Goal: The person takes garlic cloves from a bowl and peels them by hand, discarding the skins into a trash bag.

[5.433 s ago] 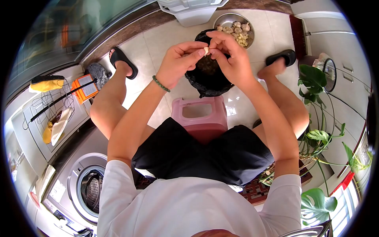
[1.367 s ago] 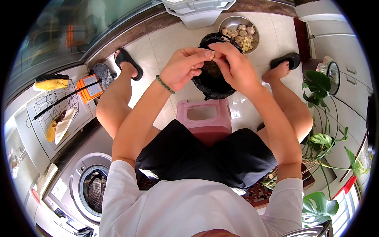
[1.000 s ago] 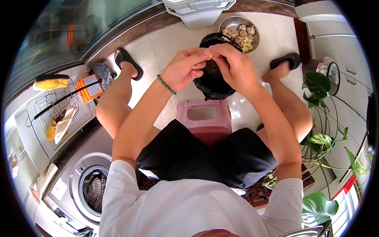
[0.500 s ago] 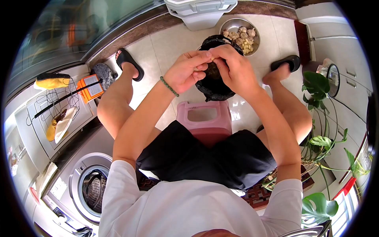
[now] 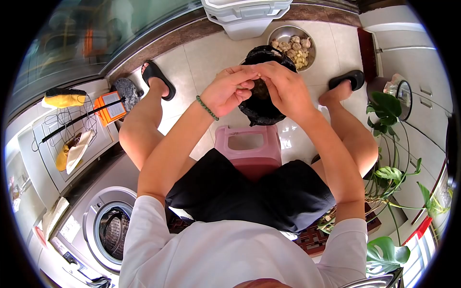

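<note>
My left hand (image 5: 229,90), with a green bead bracelet at the wrist, meets my right hand (image 5: 287,90) at the fingertips. Pinched between them is a small pale garlic clove (image 5: 259,75), mostly covered by the fingers. Both hands are closed and hover over a bin lined with a black plastic bag (image 5: 261,115). The bag's inside shows dark and brownish, too shaded to make out. Just beyond the bin, a steel bowl (image 5: 312,54) on the floor holds whole garlic bulbs (image 5: 296,42) and peeled cloves (image 5: 301,62).
A pink plastic stool (image 5: 247,156) stands between my knees, behind the bin. A grey plastic container (image 5: 245,24) is at the far wall. Leafy plants (image 5: 385,105) and white cabinets (image 5: 422,62) line the right; a washing machine (image 5: 108,230) stands at left.
The fingertips have shifted slightly, and my right hand has turned so its fingers cover more of the clove. The whole view has moved a little.
</note>
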`<state>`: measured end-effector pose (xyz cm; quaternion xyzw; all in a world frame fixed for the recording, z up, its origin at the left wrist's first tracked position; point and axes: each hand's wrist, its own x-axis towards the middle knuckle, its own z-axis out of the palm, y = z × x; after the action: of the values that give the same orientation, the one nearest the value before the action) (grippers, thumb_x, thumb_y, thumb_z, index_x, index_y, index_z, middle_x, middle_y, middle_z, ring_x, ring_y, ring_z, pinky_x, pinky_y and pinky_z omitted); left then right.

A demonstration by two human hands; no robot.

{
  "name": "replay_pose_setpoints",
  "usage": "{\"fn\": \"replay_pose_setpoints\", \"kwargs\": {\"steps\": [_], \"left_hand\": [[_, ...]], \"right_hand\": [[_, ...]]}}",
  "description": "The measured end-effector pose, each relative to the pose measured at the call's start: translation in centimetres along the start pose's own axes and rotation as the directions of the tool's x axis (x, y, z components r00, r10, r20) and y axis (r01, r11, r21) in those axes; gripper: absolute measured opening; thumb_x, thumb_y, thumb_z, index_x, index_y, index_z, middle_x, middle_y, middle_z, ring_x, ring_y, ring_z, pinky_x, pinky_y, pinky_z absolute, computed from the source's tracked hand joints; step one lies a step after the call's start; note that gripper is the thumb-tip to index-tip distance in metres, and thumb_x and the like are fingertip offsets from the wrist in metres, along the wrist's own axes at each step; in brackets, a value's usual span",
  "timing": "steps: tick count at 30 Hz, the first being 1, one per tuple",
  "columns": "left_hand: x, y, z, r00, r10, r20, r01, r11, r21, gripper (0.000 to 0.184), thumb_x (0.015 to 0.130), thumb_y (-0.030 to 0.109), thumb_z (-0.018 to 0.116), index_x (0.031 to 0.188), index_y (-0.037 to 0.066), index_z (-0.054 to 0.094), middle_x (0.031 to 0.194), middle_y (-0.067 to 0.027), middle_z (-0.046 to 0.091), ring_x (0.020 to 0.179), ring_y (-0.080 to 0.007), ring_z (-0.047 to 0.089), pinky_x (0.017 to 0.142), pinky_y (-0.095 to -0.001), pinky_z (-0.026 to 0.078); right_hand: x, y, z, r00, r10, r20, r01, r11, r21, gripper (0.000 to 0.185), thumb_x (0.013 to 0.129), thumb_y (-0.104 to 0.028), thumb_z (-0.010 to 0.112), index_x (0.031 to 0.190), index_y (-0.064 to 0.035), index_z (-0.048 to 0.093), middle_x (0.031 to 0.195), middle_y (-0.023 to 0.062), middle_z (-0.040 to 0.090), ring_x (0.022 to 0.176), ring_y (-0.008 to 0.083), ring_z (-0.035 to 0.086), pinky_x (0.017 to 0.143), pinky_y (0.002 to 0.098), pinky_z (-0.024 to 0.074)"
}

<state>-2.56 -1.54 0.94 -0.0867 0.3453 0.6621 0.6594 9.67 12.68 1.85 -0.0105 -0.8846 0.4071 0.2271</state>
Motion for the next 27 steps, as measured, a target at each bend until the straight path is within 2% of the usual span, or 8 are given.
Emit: {"fn": "replay_pose_setpoints", "kwargs": {"steps": [5,9,11,13,17,20,22,27], "left_hand": [[-0.1,0.1,0.3,0.999,-0.004,0.037,0.003,0.999,0.049,0.017,0.094,0.016,0.064,0.107,0.004,0.066,0.089,0.0047,0.058,0.066,-0.0007,0.041,0.05,-0.0158,0.031],[-0.3,0.4,0.9,1.0,0.018,0.001,-0.017,0.99,0.141,0.024,0.094,0.018,0.064,0.114,0.005,0.065,0.09,0.0068,0.057,0.067,-0.0013,0.04,0.051,-0.0163,0.031],[-0.2,0.5,1.2,0.993,0.107,-0.054,-0.091,0.967,0.24,0.025,0.094,0.02,0.066,0.114,0.006,0.066,0.089,0.0075,0.057,0.067,-0.0014,0.041,0.052,-0.0171,0.031],[0.2,0.2,0.4,0.983,0.176,-0.06,-0.147,0.933,0.328,0.025,0.093,0.021,0.067,0.113,0.007,0.067,0.088,0.0073,0.059,0.069,-0.0012,0.043,0.053,-0.0172,0.032],[0.2,-0.2,0.7,0.951,0.309,-0.033,-0.254,0.835,0.488,0.023,0.092,0.022,0.069,0.111,0.009,0.069,0.088,0.006,0.062,0.071,-0.0003,0.047,0.055,-0.0171,0.033],[0.4,-0.3,0.5,0.954,0.295,-0.057,-0.235,0.849,0.473,0.021,0.093,0.012,0.065,0.113,0.004,0.066,0.086,0.0051,0.06,0.066,-0.0035,0.041,0.054,-0.0206,0.031],[0.6,-0.5,0.0,0.952,0.304,-0.027,-0.259,0.85,0.458,0.021,0.092,0.016,0.067,0.111,0.006,0.068,0.088,0.0049,0.062,0.067,-0.0022,0.044,0.054,-0.0194,0.033],[0.7,-0.7,0.1,0.952,0.306,0.028,-0.292,0.87,0.397,0.021,0.092,0.018,0.069,0.11,0.007,0.069,0.089,0.0041,0.064,0.07,-0.001,0.048,0.054,-0.0184,0.035]], "right_hand": [[0.0,0.0,-0.1,1.0,0.003,-0.014,-0.003,1.0,0.006,0.044,0.076,0.011,0.056,0.113,-0.0114,0.057,0.094,0.0087,0.061,0.083,0.031,0.063,0.067,0.0386,0.0524],[0.2,-0.2,-0.2,0.992,0.104,-0.074,-0.094,0.987,0.131,0.032,0.083,0.006,0.058,0.112,-0.0077,0.054,0.094,0.0093,0.061,0.08,0.0278,0.065,0.066,0.0347,0.0536],[0.1,-0.2,-0.1,0.978,0.159,-0.137,-0.129,0.969,0.21,0.03,0.085,0.004,0.06,0.113,-0.0062,0.053,0.094,0.0093,0.062,0.08,0.0254,0.066,0.067,0.0325,0.0544],[0.3,-0.4,-0.3,0.933,0.342,-0.112,-0.283,0.89,0.358,0.026,0.084,0.001,0.065,0.109,-0.0013,0.056,0.093,0.0102,0.063,0.079,0.0194,0.067,0.07,0.0289,0.0551],[-0.2,0.5,-0.4,0.934,0.358,-0.002,-0.332,0.87,0.364,0.017,0.086,-0.001,0.066,0.102,0.0019,0.06,0.09,0.0114,0.064,0.077,0.0157,0.066,0.072,0.0272,0.0553],[-0.4,0.6,-0.1,0.912,0.41,-0.015,-0.365,0.828,0.425,0.009,0.089,0.0,0.063,0.097,0.0038,0.063,0.088,0.011,0.065,0.076,0.0139,0.066,0.071,0.0255,0.0542],[-0.6,0.9,0.0,0.902,0.431,0.03,-0.372,0.741,0.56,0.007,0.091,0.0,0.06,0.097,0.0038,0.062,0.087,0.0086,0.064,0.076,0.0125,0.065,0.069,0.0241,0.0529],[-0.8,0.9,0.6,0.895,0.445,0.014,-0.376,0.739,0.559,0.007,0.094,-0.001,0.056,0.096,0.0036,0.06,0.085,0.0064,0.062,0.074,0.0114,0.064,0.066,0.0235,0.0509]]}}
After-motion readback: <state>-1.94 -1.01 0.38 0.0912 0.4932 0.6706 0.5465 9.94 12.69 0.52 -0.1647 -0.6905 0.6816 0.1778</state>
